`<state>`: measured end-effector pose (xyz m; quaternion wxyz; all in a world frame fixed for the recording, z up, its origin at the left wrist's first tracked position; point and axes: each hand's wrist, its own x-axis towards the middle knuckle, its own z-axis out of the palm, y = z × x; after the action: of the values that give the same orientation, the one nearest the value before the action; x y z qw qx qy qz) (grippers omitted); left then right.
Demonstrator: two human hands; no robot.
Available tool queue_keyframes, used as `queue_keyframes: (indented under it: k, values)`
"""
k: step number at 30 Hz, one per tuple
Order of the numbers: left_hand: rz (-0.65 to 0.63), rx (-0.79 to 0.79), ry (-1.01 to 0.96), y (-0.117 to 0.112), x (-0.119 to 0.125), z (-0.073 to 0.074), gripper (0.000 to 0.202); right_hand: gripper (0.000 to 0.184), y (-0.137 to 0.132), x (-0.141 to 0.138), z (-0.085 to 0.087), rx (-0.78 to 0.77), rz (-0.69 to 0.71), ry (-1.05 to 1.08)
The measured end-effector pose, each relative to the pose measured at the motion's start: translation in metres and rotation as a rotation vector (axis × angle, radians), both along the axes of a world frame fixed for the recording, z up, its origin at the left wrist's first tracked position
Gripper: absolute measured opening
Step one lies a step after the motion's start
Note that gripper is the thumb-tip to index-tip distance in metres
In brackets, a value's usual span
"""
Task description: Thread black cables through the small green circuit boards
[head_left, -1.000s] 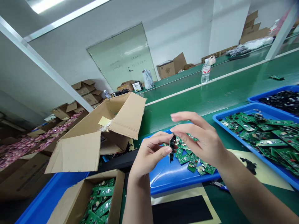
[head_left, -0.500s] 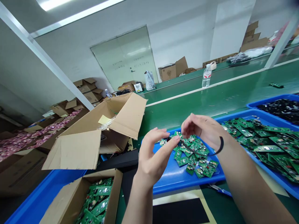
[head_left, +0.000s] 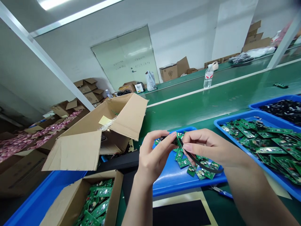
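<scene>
My left hand (head_left: 154,153) is closed, thumb and fingers pinched at the edge of a small green circuit board (head_left: 178,139); the fingers hide most of it. Close beside it, my right hand (head_left: 207,146) pinches a narrow black strip (head_left: 199,164) near the board. The strip curves down under my right palm toward the wrist. Below both hands lies a blue tray (head_left: 169,185) with a loose pile of green circuit boards (head_left: 183,161).
An open carton (head_left: 75,150) stands at left, behind a smaller box (head_left: 117,191) of circuit boards. At right are a larger blue tray (head_left: 218,125) of boards and a tray of black parts (head_left: 282,110). Blue-handled cutters (head_left: 222,191) lie near a black pad (head_left: 182,213).
My right hand has come down and its fingers have closed on the black strip near the left fingertips. The strip's curve has shifted lower. My left hand has barely moved.
</scene>
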<state>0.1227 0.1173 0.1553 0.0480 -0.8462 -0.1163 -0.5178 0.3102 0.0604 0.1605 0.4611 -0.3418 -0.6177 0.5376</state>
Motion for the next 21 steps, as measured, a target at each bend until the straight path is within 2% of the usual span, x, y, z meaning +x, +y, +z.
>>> queue_keyframes:
  k: [6, 13, 17, 21]
  values:
    - [-0.134, -0.208, 0.008, 0.002, 0.001, -0.001, 0.042, 0.031, 0.002, -0.001, -0.001, -0.020, 0.042, 0.001]
    - [-0.280, -0.578, -0.044, 0.002, 0.003, -0.007, 0.046, 0.024, 0.005, -0.010, -0.003, 0.025, -0.125, -0.019]
    - [-0.385, -0.772, -0.069, -0.001, 0.005, -0.008, 0.041, 0.022, 0.006, -0.012, -0.006, 0.150, -0.230, -0.114]
    - [-0.391, -0.867, -0.062, -0.004, 0.006, -0.007, 0.040, 0.022, 0.004, -0.011, -0.007, 0.309, -0.333, -0.264]
